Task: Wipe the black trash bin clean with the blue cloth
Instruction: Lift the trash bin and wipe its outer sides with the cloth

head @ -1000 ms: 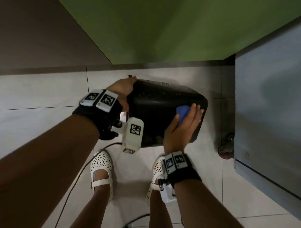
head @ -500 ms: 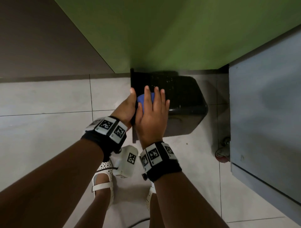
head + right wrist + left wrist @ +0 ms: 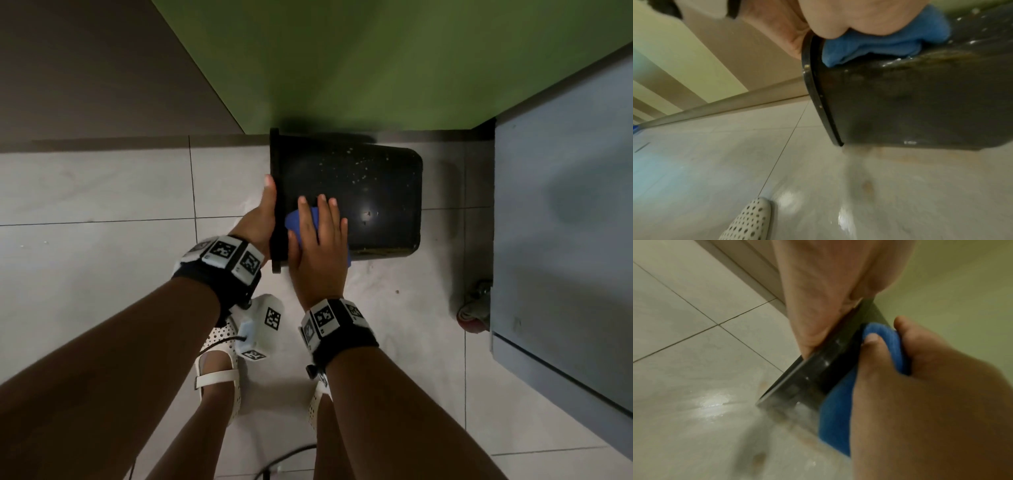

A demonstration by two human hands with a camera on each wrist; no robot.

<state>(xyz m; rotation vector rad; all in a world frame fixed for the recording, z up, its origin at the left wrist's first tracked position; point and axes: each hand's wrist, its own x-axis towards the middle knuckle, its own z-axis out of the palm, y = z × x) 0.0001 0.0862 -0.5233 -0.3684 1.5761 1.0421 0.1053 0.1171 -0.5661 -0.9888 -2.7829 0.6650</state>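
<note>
Bin on its side, wiping upper wall.
Our left hand (image 3: 258, 216) grips rim at 9 o'clock to steady bin (image 3: 359, 192); right hand (image 3: 318, 250), fingers flat, presses cloth (image 3: 293, 224).

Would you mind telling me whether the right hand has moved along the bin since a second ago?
Yes: the right hand with the blue cloth slid from the base to the rim of the bin.

Black trash bin (image 3: 359, 192) flecked with pale specks; blue cloth (image 3: 294, 222); pale grey tiled floor (image 3: 102, 192); green wall (image 3: 342, 61); white perforated shoes (image 3: 219, 346).
</note>
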